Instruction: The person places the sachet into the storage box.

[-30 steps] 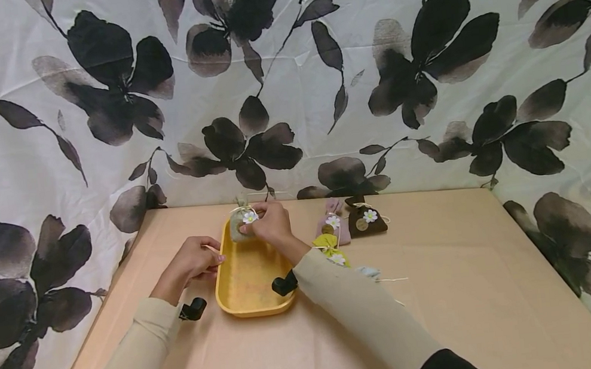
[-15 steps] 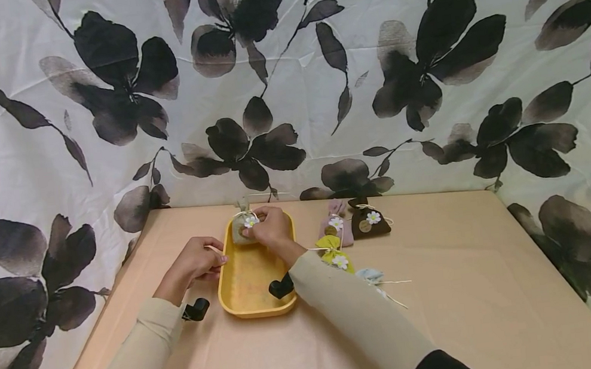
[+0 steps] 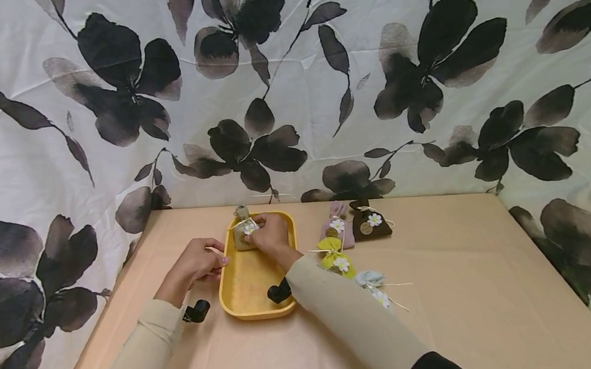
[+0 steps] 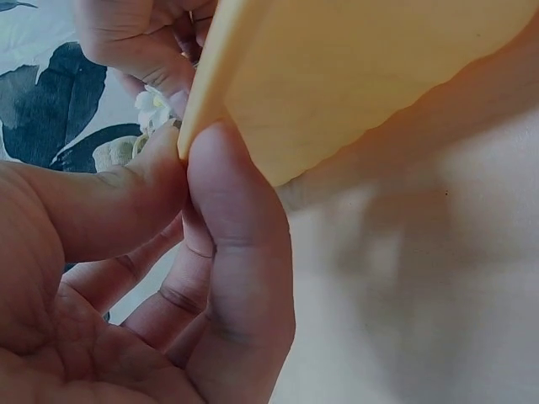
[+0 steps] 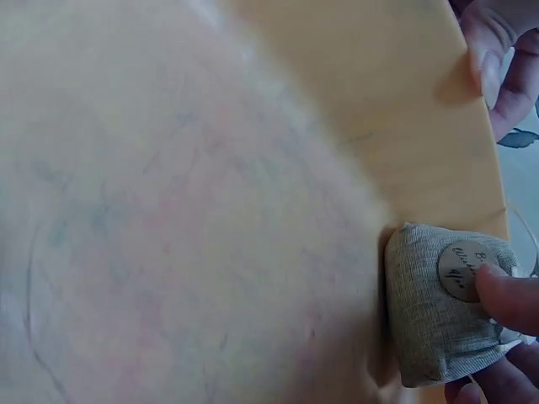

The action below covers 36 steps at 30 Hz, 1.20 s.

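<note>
A yellow tray (image 3: 259, 315) lies on the table, and my left hand (image 3: 196, 264) pinches its left rim between thumb and forefinger, as the left wrist view shows close up. At the tray's far left corner my right hand (image 3: 272, 235) holds a small grey-green drawstring pouch (image 3: 243, 238) with a white flower on it. In the right wrist view my thumb presses on the round tag of this pouch (image 5: 429, 320), which sits against the tray wall (image 5: 446, 143).
Right of the tray lie a pink pouch (image 3: 346, 236), a dark brown pouch (image 3: 363, 229), a yellow-green pouch (image 3: 330, 245) and a light blue pouch (image 3: 368, 278). A floral cloth (image 3: 324, 145) hangs behind the table (image 3: 474, 286).
My right hand has shifted slightly toward me with the grey-green pouch, from the tray's far rim down inside it. The left hand keeps its pinch on the rim.
</note>
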{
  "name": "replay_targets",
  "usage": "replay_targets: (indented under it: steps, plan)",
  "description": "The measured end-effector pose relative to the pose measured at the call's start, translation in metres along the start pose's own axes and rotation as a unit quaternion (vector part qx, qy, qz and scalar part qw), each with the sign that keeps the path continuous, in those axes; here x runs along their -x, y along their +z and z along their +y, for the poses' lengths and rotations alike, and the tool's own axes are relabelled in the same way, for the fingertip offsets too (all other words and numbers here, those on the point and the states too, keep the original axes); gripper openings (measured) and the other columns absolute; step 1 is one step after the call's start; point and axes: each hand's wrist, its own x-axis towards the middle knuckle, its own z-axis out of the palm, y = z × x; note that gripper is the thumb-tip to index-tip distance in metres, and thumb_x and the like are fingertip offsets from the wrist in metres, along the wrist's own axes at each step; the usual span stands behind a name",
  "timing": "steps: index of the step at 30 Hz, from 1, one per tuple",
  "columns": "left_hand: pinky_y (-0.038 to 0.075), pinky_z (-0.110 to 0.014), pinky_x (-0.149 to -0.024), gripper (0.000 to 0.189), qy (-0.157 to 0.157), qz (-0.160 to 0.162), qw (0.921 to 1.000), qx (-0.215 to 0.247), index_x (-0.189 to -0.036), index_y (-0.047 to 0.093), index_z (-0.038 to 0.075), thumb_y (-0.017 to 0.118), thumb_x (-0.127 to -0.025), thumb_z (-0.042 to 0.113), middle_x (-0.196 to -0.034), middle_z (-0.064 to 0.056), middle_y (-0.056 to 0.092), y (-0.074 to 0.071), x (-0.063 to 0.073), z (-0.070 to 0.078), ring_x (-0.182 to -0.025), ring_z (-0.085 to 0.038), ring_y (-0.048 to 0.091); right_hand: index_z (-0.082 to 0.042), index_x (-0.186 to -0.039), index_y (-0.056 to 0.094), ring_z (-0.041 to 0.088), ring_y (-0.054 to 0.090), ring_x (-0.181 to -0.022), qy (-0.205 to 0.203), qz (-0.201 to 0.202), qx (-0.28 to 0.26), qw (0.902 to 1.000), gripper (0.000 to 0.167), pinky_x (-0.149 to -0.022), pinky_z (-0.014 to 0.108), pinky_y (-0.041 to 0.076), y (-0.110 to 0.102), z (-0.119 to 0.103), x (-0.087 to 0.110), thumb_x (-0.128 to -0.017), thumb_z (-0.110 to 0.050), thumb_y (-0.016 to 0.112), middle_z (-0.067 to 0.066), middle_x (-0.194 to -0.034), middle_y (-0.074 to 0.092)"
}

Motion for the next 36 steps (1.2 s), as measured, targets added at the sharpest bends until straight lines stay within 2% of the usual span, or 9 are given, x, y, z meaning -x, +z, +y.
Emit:
replay_targets:
  steps: [4, 10, 15, 23, 27, 36]
  plan:
    - [0.061, -0.03, -0.06, 0.037, 0.003, -0.002, 1.0, -0.002, -0.131, 0.06, 0.0, 0.071, -0.096, 0.004, -0.079, -0.005, 0.061, 0.003, 0.001, 0.001, -0.063, -0.014, 0.06, -0.008, -0.119, 0.076, 0.023, 0.068, -0.102, -0.011, -0.006, 0.032, 0.9994, 0.044, -0.094, 0.037, 0.061, -0.005, 0.001, 0.002, -0.078, -0.009, 0.09, 0.008, -0.112, 0.076]
    - [0.06, -0.028, -0.057, 0.036, 0.005, -0.001, 1.0, -0.003, -0.131, 0.06, 0.0, 0.071, -0.096, 0.004, -0.079, -0.006, 0.062, 0.006, 0.001, 0.001, -0.061, -0.013, 0.06, -0.008, -0.123, 0.073, 0.025, 0.064, -0.112, -0.052, -0.011, 0.068, 0.9963, 0.046, -0.102, 0.038, 0.056, -0.021, 0.0, 0.004, -0.079, -0.01, 0.086, 0.008, -0.121, 0.074]
    - [0.061, -0.029, -0.059, 0.037, 0.003, -0.003, 1.0, -0.005, -0.131, 0.059, 0.0, 0.071, -0.096, 0.004, -0.079, -0.006, 0.061, 0.006, 0.003, 0.0, -0.062, -0.013, 0.06, -0.008, -0.121, 0.074, 0.029, 0.064, -0.12, -0.075, -0.012, 0.047, 0.996, 0.044, -0.105, 0.04, 0.054, -0.044, -0.002, 0.009, -0.08, -0.012, 0.089, 0.008, -0.124, 0.074]
    - [0.061, -0.029, -0.059, 0.039, 0.005, 0.001, 0.9999, -0.014, -0.133, 0.057, -0.001, 0.07, -0.097, 0.005, -0.081, -0.005, 0.061, -0.002, 0.009, -0.004, -0.065, -0.014, 0.061, -0.009, -0.122, 0.074, 0.028, 0.065, -0.111, -0.073, -0.034, -0.006, 0.9967, 0.043, -0.092, 0.037, 0.061, -0.082, -0.007, 0.018, -0.082, -0.01, 0.089, 0.009, -0.123, 0.075]
    - [0.061, -0.029, -0.059, 0.04, 0.004, -0.003, 0.9999, -0.015, -0.134, 0.056, -0.002, 0.07, -0.098, 0.006, -0.081, -0.005, 0.061, -0.002, 0.01, -0.006, -0.065, -0.014, 0.061, -0.014, -0.12, 0.075, 0.027, 0.061, -0.108, -0.062, -0.04, -0.006, 0.9973, 0.04, -0.095, 0.037, 0.058, -0.102, -0.008, 0.027, -0.083, -0.01, 0.088, 0.007, -0.122, 0.075]
    - [0.062, -0.031, -0.063, 0.04, 0.001, -0.006, 0.9999, -0.012, -0.135, 0.057, 0.0, 0.07, -0.098, 0.007, -0.081, -0.005, 0.06, 0.002, 0.008, -0.005, -0.065, -0.014, 0.061, -0.013, -0.119, 0.075, 0.028, 0.061, -0.111, -0.079, -0.064, -0.015, 0.9947, 0.036, -0.101, 0.042, 0.054, -0.164, 0.01, 0.043, -0.085, -0.011, 0.086, 0.008, -0.121, 0.075]
